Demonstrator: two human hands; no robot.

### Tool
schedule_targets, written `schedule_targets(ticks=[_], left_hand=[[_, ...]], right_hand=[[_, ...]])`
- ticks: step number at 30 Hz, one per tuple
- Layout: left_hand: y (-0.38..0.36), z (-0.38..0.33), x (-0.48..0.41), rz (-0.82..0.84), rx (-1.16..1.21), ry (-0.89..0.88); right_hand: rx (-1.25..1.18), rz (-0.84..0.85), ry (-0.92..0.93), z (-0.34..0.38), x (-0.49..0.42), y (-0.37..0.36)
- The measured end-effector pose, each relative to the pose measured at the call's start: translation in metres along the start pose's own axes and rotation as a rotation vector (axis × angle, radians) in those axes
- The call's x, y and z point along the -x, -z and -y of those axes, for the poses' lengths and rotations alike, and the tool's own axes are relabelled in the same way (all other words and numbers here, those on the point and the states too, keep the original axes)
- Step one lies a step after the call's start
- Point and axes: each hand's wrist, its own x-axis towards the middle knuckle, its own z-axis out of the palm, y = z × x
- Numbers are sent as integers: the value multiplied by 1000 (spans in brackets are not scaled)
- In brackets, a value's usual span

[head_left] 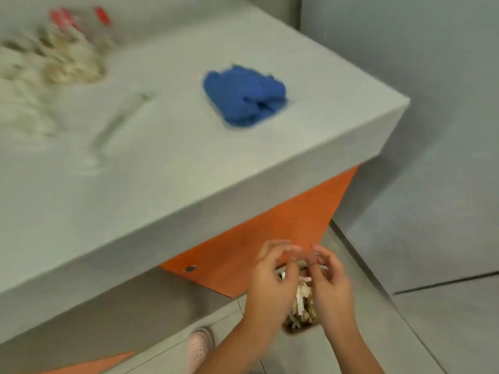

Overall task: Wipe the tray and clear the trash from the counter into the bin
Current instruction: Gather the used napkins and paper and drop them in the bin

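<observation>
Head view: left hand (pixel 271 283) and right hand (pixel 333 288) hang over the bin (pixel 296 331).
Big grey counter (pixel 167 163) holds a pale trash pile (pixel 54 66) far left and a blue cloth (pixel 244 95) near its corner. Lower down, bent fingers (pixel 325 256) almost meet just above the floor bin; blur hides whether they hold anything. White and brown scraps (pixel 303 309) fill the bin.

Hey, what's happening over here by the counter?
A person holds the left hand and right hand close together over a small bin on the floor that has scraps in it; blur hides whether they grip anything. A blue cloth lies crumpled on the counter, and a pile of pale trash sits at its far left, not yet cleared.
</observation>
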Motion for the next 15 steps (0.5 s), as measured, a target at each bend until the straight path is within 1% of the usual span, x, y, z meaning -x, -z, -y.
schedule_targets(ticks=[2,3,6,9,11,13,15], left_hand=[[39,-59,9,-126,53,-144],[60,-82,14,-184,77,-181],[125,-130,14,-306,101,-262],[192,-153,1,-390,2,-275],[234,-155,-12,-458,-51,-240],[276,-150,-26,-518,-64,-173],[312,-141,-40,-562,-55,-90]], right_hand=[[-158,27,75,59,27,-5],[-219,58,120,88,40,-9],[-252,191,296,163,73,-33],[-150,294,456,220,87,-72],[-51,332,546,251,84,-99],[123,352,642,275,74,-131],[401,411,674,288,61,-161]])
